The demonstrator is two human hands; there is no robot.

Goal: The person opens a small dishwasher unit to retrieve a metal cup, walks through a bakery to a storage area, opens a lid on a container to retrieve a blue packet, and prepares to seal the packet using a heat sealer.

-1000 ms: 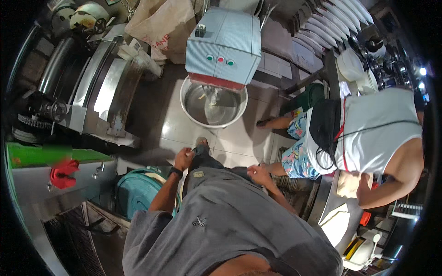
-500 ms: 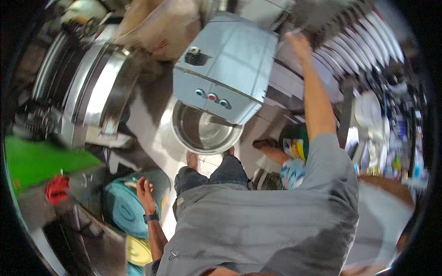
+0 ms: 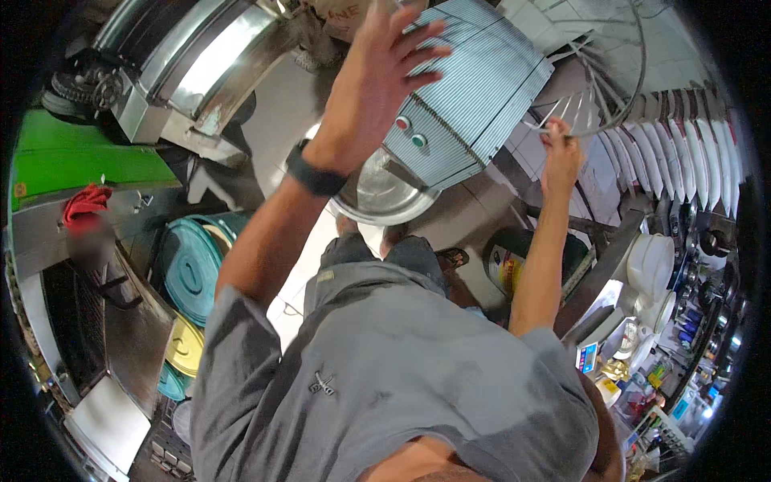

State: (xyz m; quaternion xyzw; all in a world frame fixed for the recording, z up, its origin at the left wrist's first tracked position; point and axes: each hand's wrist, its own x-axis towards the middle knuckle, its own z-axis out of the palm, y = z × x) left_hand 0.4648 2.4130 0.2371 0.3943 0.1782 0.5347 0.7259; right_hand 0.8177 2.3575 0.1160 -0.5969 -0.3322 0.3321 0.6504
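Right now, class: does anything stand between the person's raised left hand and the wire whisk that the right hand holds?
Yes. The mixer's ribbed grey head lies between the open left hand and the wire whisk, which the right hand grips at its lower wires.

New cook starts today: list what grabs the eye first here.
The left hand is raised, open, in front of the grey mixer at top centre. The right hand has a grip on a big wire whisk at upper right. A steel bowl sits below the mixer.
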